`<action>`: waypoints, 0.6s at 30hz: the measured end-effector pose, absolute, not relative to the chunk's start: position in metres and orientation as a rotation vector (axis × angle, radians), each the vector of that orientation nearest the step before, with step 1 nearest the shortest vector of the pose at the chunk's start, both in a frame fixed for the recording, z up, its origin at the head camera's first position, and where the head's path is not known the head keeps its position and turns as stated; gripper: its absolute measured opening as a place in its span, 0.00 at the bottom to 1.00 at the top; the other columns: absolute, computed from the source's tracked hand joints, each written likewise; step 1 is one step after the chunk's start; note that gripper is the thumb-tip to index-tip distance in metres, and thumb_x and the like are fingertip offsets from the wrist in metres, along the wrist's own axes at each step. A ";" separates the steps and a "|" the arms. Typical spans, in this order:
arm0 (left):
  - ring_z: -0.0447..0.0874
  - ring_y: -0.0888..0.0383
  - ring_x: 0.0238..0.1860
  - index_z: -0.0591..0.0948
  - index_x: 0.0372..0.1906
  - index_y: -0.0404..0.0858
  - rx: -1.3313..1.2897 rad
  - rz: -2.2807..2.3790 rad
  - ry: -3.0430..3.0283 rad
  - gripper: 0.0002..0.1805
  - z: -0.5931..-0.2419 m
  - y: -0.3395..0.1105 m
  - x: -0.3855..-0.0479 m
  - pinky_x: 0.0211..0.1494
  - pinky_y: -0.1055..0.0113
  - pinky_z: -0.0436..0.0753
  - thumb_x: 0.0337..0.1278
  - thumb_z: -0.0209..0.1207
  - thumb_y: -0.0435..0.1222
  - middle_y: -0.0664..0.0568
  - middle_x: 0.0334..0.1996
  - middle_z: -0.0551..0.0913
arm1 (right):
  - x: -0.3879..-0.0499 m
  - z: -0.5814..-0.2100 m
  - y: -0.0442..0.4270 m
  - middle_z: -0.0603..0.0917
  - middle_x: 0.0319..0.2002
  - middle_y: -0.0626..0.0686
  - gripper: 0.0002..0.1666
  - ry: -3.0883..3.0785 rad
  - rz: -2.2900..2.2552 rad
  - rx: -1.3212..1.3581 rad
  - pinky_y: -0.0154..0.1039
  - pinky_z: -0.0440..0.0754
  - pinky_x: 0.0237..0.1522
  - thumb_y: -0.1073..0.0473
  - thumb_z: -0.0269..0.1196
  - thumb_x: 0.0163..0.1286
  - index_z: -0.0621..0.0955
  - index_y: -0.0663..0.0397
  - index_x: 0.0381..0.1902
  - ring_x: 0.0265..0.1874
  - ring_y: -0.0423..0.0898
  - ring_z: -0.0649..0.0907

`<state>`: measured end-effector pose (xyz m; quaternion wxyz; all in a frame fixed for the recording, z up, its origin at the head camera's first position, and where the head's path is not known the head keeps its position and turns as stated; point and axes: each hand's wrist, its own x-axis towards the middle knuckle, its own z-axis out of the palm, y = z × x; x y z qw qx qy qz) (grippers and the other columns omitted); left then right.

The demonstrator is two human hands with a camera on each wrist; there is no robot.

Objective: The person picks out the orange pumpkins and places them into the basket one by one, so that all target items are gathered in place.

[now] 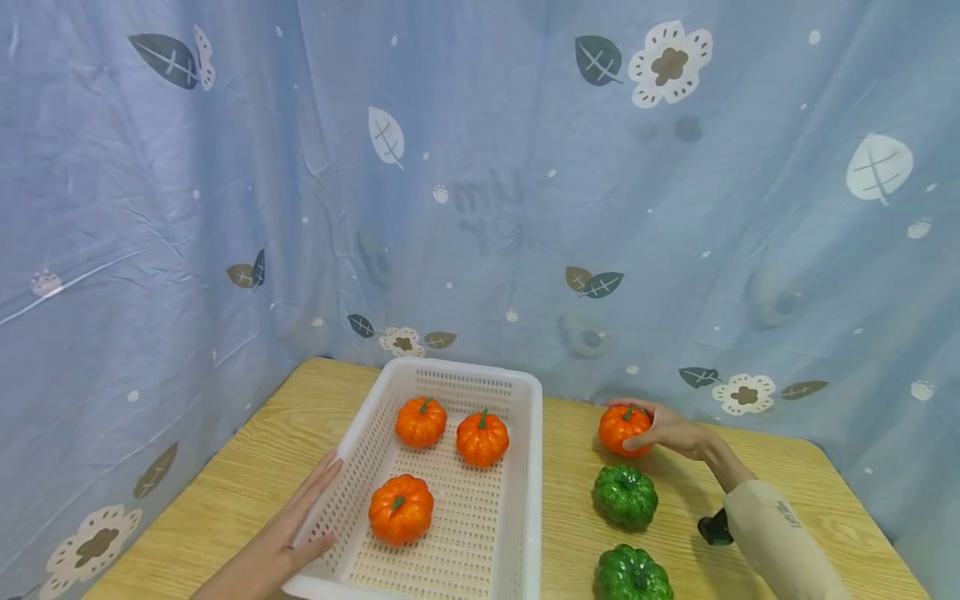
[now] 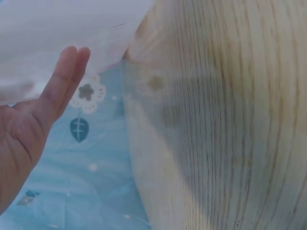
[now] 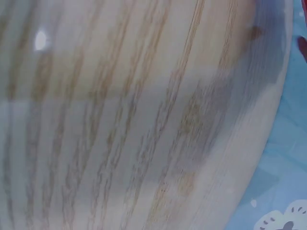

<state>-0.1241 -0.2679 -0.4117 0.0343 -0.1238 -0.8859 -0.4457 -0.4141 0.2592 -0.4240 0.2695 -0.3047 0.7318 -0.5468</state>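
In the head view my right hand [image 1: 671,432] grips a small orange pumpkin [image 1: 620,428] at the table's far side, thumb in front and fingers behind. Nearer me lie two green pumpkins [image 1: 626,497], one in front of the other. Three orange pumpkins [image 1: 401,510] sit inside a white plastic basket [image 1: 531,467]. Against the basket's left side rests my left hand [image 1: 296,525], its fingers fairly straight and the thumb at the rim. The left wrist view shows that hand [image 2: 45,115] with extended fingers beside the white wall. Neither the right hand nor its pumpkin shows clearly in the right wrist view.
A wood-grain table [image 1: 566,533] carries everything. Blue patterned cloth [image 1: 480,208] hangs behind it and along the left. By the right sleeve is a small black object [image 1: 715,528], apparently on the wrist. The basket fills the table's middle.
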 end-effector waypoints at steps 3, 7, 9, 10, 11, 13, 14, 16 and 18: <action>0.35 0.91 0.61 0.52 0.76 0.43 -0.398 -1.341 -2.717 0.41 -0.412 -0.268 -0.124 0.59 0.29 0.52 0.62 0.58 0.38 0.37 0.75 0.42 | -0.410 -0.420 0.258 0.76 0.55 0.53 0.39 1.980 -1.487 -0.850 0.43 0.81 0.50 0.71 0.65 0.59 0.63 0.67 0.67 0.50 0.47 0.80; 0.36 0.91 0.61 0.52 0.76 0.41 -0.416 -1.311 -2.706 0.41 -0.413 -0.268 -0.124 0.59 0.29 0.54 0.62 0.58 0.38 0.36 0.75 0.43 | -0.404 -0.415 0.256 0.74 0.55 0.52 0.37 1.983 -1.529 -0.888 0.44 0.81 0.49 0.71 0.65 0.58 0.63 0.64 0.64 0.50 0.47 0.78; 0.36 0.91 0.60 0.52 0.76 0.42 -0.413 -1.323 -2.710 0.41 -0.413 -0.268 -0.124 0.59 0.29 0.54 0.62 0.58 0.38 0.36 0.75 0.42 | -0.401 -0.412 0.256 0.73 0.55 0.52 0.36 1.974 -1.542 -0.895 0.45 0.81 0.49 0.72 0.65 0.58 0.65 0.61 0.64 0.50 0.48 0.78; 0.36 0.91 0.60 0.51 0.76 0.42 -0.409 -1.328 -2.713 0.41 -0.413 -0.268 -0.124 0.59 0.29 0.54 0.62 0.58 0.39 0.36 0.75 0.42 | -0.399 -0.410 0.256 0.73 0.55 0.53 0.36 1.966 -1.540 -0.896 0.46 0.82 0.48 0.72 0.64 0.58 0.66 0.60 0.64 0.50 0.49 0.78; 0.36 0.91 0.60 0.51 0.76 0.42 -0.407 -1.332 -2.715 0.41 -0.413 -0.268 -0.124 0.59 0.30 0.54 0.62 0.58 0.39 0.36 0.75 0.42 | -0.397 -0.408 0.255 0.74 0.55 0.54 0.36 1.955 -1.536 -0.900 0.47 0.82 0.48 0.72 0.64 0.58 0.67 0.57 0.64 0.50 0.50 0.79; 0.36 0.91 0.60 0.51 0.76 0.43 -0.405 -1.339 -2.719 0.41 -0.412 -0.268 -0.124 0.59 0.30 0.54 0.62 0.58 0.39 0.37 0.75 0.42 | -0.393 -0.403 0.254 0.75 0.54 0.55 0.35 1.940 -1.522 -0.908 0.48 0.82 0.47 0.72 0.64 0.59 0.70 0.51 0.64 0.50 0.51 0.79; 0.36 0.91 0.60 0.51 0.76 0.43 -0.400 -1.341 -2.722 0.41 -0.412 -0.267 -0.124 0.59 0.30 0.54 0.63 0.58 0.39 0.37 0.75 0.42 | -0.390 -0.399 0.253 0.75 0.54 0.56 0.34 1.938 -1.516 -0.911 0.49 0.82 0.47 0.71 0.64 0.59 0.71 0.49 0.63 0.49 0.52 0.79; 0.36 0.91 0.60 0.51 0.76 0.43 -0.390 -1.357 -2.728 0.41 -0.411 -0.267 -0.123 0.59 0.30 0.54 0.63 0.57 0.39 0.38 0.75 0.41 | -0.383 -0.393 0.249 0.75 0.54 0.57 0.33 1.956 -1.517 -0.905 0.49 0.83 0.46 0.70 0.64 0.60 0.72 0.51 0.64 0.49 0.52 0.80; 0.36 0.90 0.60 0.51 0.76 0.44 -0.377 -1.381 -2.734 0.40 -0.410 -0.267 -0.123 0.60 0.30 0.53 0.64 0.57 0.39 0.38 0.76 0.40 | -0.375 -0.387 0.245 0.75 0.53 0.56 0.32 1.983 -1.533 -0.893 0.49 0.83 0.45 0.69 0.63 0.60 0.71 0.53 0.64 0.48 0.52 0.79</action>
